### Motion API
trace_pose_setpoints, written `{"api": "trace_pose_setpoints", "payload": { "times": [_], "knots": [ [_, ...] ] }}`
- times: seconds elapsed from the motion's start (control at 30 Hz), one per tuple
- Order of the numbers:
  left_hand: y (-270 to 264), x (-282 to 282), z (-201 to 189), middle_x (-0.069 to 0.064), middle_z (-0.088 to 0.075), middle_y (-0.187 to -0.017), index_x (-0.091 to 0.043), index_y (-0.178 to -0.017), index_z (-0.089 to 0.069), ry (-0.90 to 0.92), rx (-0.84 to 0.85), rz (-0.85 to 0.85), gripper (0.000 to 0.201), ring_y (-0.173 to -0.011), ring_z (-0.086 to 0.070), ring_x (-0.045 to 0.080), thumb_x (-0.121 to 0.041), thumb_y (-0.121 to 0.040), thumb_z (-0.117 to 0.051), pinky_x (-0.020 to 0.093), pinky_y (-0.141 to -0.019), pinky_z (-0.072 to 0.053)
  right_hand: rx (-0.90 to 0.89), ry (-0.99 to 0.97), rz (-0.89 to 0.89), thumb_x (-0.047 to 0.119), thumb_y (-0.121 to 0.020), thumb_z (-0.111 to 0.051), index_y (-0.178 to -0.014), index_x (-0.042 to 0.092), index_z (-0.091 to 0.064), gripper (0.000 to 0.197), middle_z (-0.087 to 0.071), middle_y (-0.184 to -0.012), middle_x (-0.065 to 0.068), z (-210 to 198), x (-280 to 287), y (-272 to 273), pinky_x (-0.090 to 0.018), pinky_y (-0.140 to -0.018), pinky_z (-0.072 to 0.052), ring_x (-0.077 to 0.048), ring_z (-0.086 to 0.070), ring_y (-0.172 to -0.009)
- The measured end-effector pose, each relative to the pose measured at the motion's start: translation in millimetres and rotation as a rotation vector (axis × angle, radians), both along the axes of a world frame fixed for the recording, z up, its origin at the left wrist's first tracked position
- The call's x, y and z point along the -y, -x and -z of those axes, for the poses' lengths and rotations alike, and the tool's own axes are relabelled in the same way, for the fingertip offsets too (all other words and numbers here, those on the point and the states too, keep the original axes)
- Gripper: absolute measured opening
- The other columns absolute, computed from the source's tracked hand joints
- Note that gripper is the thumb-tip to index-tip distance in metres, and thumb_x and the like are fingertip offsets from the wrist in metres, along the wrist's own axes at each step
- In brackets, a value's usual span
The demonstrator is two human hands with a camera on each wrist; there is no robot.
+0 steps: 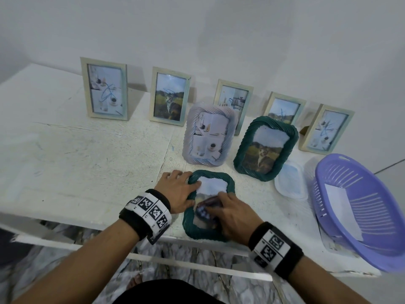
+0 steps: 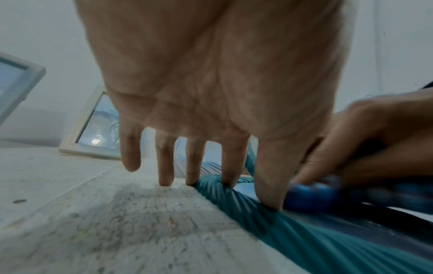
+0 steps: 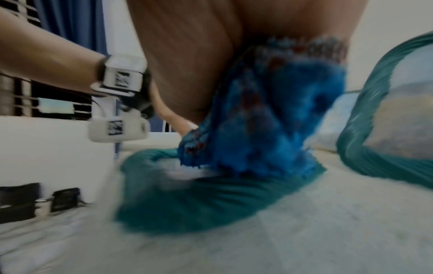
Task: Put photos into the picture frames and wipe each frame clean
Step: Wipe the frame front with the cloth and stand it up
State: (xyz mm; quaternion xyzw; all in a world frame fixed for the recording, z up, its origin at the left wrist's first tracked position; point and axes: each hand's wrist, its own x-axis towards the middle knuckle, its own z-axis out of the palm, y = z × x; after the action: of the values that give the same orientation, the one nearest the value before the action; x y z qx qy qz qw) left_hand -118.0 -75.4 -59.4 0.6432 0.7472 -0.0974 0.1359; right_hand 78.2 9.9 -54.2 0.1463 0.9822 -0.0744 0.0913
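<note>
Your head camera looks forward and down over the worktop (image 1: 87, 150) from above, taking in both hands and the back wall. Your left wrist camera sits low under the palm, very near, facing along the fingers (image 2: 165, 157). The right wrist view is equally close and blurred. All three share the green frame (image 1: 229, 185).

No words, brand names or numbers can be read anywhere. The only signs are black-and-white square code patterns on the white band of the left wrist strap (image 1: 151, 210) and on the right wrist strap (image 1: 272, 246); small marks beside them stay illegible.
</note>
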Motion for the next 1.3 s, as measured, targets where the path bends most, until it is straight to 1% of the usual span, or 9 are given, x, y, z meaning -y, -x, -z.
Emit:
{"api": "trace_pose_setpoints", "payload": {
  "times": [0.17,0.4,0.6,0.67,0.77,1.0,1.13,1.2,1.3],
  "knots": [
    [1,1,1,0.005,-0.018,-0.157,-0.036,-0.149,-0.022,-0.011,0.001,-0.004,0.064,-0.141,-0.022,0.032,-0.057,-0.093,-0.043,0.048,-0.111,-0.024,0.031,-0.093,0.207,0.02,-0.089,-0.05,-0.132,0.016,-0.051,0.043,-0.039,-0.129,-0.012,-8,-26,33,-0.035,-0.085,-0.043,-0.031,-0.039,-0.114],
    [4,-1,3,0.005,-0.015,-0.158,-0.038,-0.148,-0.022,0.006,0.005,0.002,0.063,-0.141,-0.02,0.033,-0.058,-0.092,-0.042,0.049,-0.111,-0.023,-0.005,0.089,-0.025,0.025,-0.085,-0.057,-0.117,0.03,-0.066,0.034,-0.054,-0.113,-0.007,-5,11,-12,-0.035,-0.072,-0.049,-0.029,-0.052,-0.094],
    [3,0,3,0.004,-0.016,-0.158,-0.037,-0.149,-0.022,0.001,0.003,0.003,0.063,-0.14,-0.021,0.032,-0.058,-0.093,-0.042,0.048,-0.112,-0.021,0.027,-0.044,0.264,0.024,-0.089,-0.047,-0.129,0.024,-0.055,0.04,-0.041,-0.125,-0.008,-9,-19,13,-0.035,-0.082,-0.042,-0.029,-0.042,-0.11],
    [3,0,3,0.004,-0.017,-0.157,-0.037,-0.148,-0.023,-0.003,0.001,0.004,0.063,-0.14,-0.022,0.032,-0.059,-0.092,-0.042,0.048,-0.112,-0.02,0.008,0.03,0.172,0.025,-0.091,-0.047,-0.124,0.022,-0.059,0.035,-0.045,-0.125,-0.007,-6,1,8,-0.033,-0.084,-0.044,-0.028,-0.045,-0.11],
    [3,0,5,0.004,-0.017,-0.158,-0.038,-0.148,-0.023,-0.008,-0.001,0.0,0.063,-0.141,-0.021,0.032,-0.06,-0.092,-0.041,0.049,-0.113,-0.019,-0.015,0.116,0.019,0.025,-0.087,-0.043,-0.116,0.027,-0.065,0.037,-0.051,-0.109,-0.006,-7,24,-13,-0.032,-0.07,-0.043,-0.027,-0.05,-0.094],
    [3,0,3,0.002,-0.015,-0.158,-0.038,-0.149,-0.021,-0.001,0.009,-0.002,0.063,-0.142,-0.02,0.03,-0.058,-0.093,-0.042,0.05,-0.115,-0.017,0.029,-0.035,0.258,0.023,-0.092,-0.044,-0.13,0.025,-0.055,0.04,-0.042,-0.122,-0.008,-12,-24,-1,-0.034,-0.08,-0.041,-0.028,-0.042,-0.106],
    [4,0,3,0.003,-0.015,-0.158,-0.039,-0.149,-0.021,0.004,0.018,-0.008,0.063,-0.142,-0.018,0.032,-0.059,-0.093,-0.042,0.052,-0.116,-0.015,-0.032,0.129,0.057,0.02,-0.085,-0.052,-0.113,0.025,-0.068,0.033,-0.053,-0.11,-0.006,-11,6,-20,-0.035,-0.071,-0.049,-0.026,-0.05,-0.094],
    [4,0,3,0.002,-0.014,-0.158,-0.04,-0.149,-0.021,0.01,0.015,-0.006,0.063,-0.142,-0.018,0.031,-0.059,-0.093,-0.041,0.052,-0.116,-0.015,0.018,0.155,0.027,0.022,-0.082,-0.047,-0.116,0.029,-0.067,0.04,-0.051,-0.103,-0.005,-13,9,-29,-0.034,-0.064,-0.047,-0.025,-0.048,-0.088],
    [4,0,4,0.003,-0.014,-0.158,-0.04,-0.149,-0.021,0.008,0.016,-0.007,0.062,-0.142,-0.018,0.031,-0.06,-0.093,-0.04,0.052,-0.116,-0.015,0.04,0.059,0.118,0.029,-0.089,-0.041,-0.124,0.031,-0.062,0.04,-0.049,-0.111,-0.005,-12,-15,-23,-0.031,-0.071,-0.041,-0.025,-0.046,-0.097]
  ]
}}
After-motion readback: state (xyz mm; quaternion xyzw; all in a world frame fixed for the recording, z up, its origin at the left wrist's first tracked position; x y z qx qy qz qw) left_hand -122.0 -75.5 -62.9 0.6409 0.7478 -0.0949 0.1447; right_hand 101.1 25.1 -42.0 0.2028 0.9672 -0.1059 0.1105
